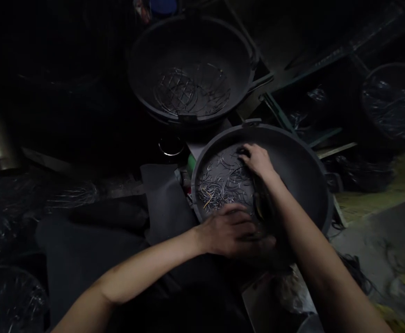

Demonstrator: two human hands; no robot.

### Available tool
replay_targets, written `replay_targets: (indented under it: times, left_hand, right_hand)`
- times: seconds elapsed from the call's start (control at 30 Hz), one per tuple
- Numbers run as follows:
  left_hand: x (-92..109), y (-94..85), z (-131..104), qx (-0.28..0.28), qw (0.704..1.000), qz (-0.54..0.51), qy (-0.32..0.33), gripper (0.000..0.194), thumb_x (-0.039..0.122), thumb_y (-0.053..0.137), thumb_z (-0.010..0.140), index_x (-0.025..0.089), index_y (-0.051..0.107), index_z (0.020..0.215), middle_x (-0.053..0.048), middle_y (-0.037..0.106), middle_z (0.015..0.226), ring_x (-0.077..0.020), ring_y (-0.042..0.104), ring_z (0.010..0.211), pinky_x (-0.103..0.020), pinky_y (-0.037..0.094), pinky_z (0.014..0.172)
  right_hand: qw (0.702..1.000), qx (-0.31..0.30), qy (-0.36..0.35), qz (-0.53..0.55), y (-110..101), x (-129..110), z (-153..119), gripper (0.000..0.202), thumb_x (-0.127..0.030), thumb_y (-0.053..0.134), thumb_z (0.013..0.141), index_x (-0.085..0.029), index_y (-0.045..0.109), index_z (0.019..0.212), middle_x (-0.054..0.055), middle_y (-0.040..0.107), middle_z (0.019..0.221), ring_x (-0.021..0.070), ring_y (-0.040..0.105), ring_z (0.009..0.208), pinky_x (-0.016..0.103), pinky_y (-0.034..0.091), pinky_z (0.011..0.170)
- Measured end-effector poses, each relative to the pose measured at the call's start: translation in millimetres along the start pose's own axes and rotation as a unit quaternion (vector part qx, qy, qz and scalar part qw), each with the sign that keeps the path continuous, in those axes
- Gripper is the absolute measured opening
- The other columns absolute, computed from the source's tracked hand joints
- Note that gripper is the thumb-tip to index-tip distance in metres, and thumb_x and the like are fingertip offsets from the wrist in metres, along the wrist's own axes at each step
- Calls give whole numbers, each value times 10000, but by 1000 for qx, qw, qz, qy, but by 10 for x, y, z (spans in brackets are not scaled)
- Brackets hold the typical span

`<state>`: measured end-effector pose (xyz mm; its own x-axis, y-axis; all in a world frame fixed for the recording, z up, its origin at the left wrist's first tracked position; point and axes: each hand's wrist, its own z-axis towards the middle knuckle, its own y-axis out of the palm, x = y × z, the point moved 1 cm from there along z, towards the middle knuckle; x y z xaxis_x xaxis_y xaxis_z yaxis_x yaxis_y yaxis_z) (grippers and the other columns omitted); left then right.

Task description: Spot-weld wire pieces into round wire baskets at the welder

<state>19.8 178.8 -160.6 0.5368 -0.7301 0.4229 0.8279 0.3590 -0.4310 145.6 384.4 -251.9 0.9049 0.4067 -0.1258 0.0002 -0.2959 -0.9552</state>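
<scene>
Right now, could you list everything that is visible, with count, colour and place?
Nearer basin: 1, dark grey, right of centre
Farther basin: 1, dark grey, top centre
Thin wires: many, mostly silvery, in nearer basin
Wire shapes: several, silvery, in farther basin
Cloth-like material: count unclear, dark, lower left
Shiny bundles: count unclear, dark, both sides
Rest: too dark to tell
Left hand: 1, blurred, over nearer basin's edge
Right hand: 1, bare, inside nearer basin

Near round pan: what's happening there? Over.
Right hand inside near round pan; left hand blurred at its near edge. Loose curved wires inside. Right forearm hides part; grip unclear.
</scene>
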Motion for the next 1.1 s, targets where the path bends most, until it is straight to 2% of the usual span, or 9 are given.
replay_targets:
  times: [0.1,0.2,0.33,0.4,0.47,0.6,0.7,0.9,1.1]
  left_hand:
    - [-196,-367,-126,-4,994,11,-107,92,224,613,815,212,633,905,32,606,685,-101,581,711,-298,477,796]
    - [-395,-749,-276,39,969,47,-241,174,145,609,816,185,620,985,12,637,716,-93,577,655,-264,472,682]
    - [-504,-914,-452,92,924,85,-362,197,104,581,832,185,622,1007,-7,694,869,-91,640,742,-211,499,686]
    - [-513,-883,-469,88,919,80,-377,159,132,573,846,180,626,989,-7,701,879,-95,661,771,-203,514,712]
    - [-517,-845,-451,82,921,70,-374,145,147,578,848,176,625,981,-4,702,863,-91,663,759,-191,518,705]
    - [-535,-837,-426,77,922,61,-375,140,148,586,845,175,628,976,3,698,832,-78,655,725,-170,507,671]
    - [-539,-867,-434,86,923,66,-369,134,146,578,851,175,627,971,-3,703,852,-85,662,755,-182,514,705]
    - [-527,-874,-430,87,925,63,-364,122,148,565,857,167,627,961,-12,705,856,-89,666,755,-181,520,695]
    - [-529,-894,-465,83,920,67,-377,130,169,565,861,179,630,973,-11,702,858,-93,665,770,-187,522,702]
  right_hand:
    - [999,-27,-25,-15,34,54,113,322,-249,581,818,-172,605,1130,133,570,1029,259,551,927,346,448,776]
    - [1000,-16,-3,-15,0,51,141,298,-244,555,839,-155,599,1120,138,565,1001,266,554,906,357,455,751]
    - [997,9,-62,35,17,-156,9,333,-349,609,818,-172,584,1099,100,574,937,244,553,874,359,451,799]
    - [996,-14,-89,28,73,-271,-56,348,-397,638,790,-181,592,1059,98,573,942,248,552,870,360,455,786]
    - [997,-31,-69,1,114,-317,-65,304,-386,620,801,-177,602,1022,110,573,949,259,552,870,363,456,757]
    - [999,36,25,5,25,-249,5,251,-314,525,851,-135,605,1010,153,580,951,283,551,890,383,446,766]
    - [998,59,-9,34,-87,-328,-117,278,-324,517,861,-125,591,1040,149,580,960,276,548,903,382,437,813]
    - [970,-137,-203,-14,16,-1010,-881,402,-427,576,840,-165,561,1144,122,557,1024,252,541,931,331,436,800]
    - [956,-198,-201,-79,117,-1313,-1206,313,-232,490,875,-140,538,1171,135,556,1061,234,540,957,294,409,800]
